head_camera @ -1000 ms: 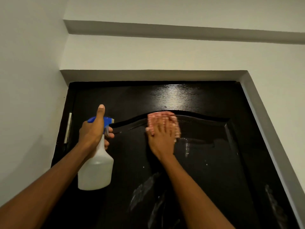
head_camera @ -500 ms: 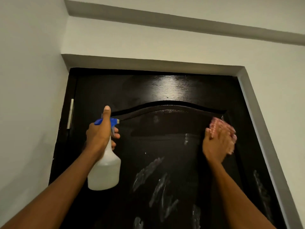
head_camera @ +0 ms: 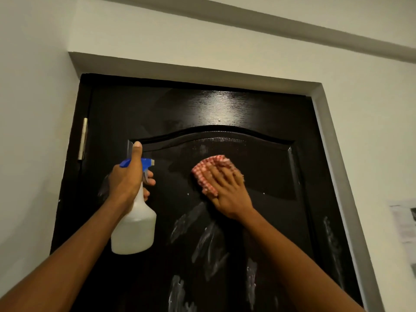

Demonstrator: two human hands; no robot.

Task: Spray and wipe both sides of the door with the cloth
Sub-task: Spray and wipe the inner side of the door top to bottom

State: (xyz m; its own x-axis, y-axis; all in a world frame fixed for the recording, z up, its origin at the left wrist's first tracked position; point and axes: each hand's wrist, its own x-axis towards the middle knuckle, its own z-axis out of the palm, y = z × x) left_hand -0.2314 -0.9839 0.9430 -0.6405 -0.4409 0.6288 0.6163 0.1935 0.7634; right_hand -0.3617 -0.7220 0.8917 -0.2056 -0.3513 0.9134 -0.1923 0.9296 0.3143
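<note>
two hands are raised to the glossy black wooden door, which stands closed in a pale grey frame set in a white wall. the left hand grips the neck of a white translucent plastic spray bottle with a blue trigger head; its thumb points straight up behind the blue head, and the other fingers are curled around the trigger and neck. the bottle hangs upright below the fist, near the left edge of the door, with the nozzle toward the door. the right hand lies flat with straight, spread fingers on a crumpled red and white checked cloth and presses it against the raised panel, just under the arched upper edge of this panel, about in the middle of the door's width. whitish wet streaks are on the door surface below both hands and near its right edge. a silver metal hinge sits on the left edge of the door. a sheet of paper is on the wall at the right.
</note>
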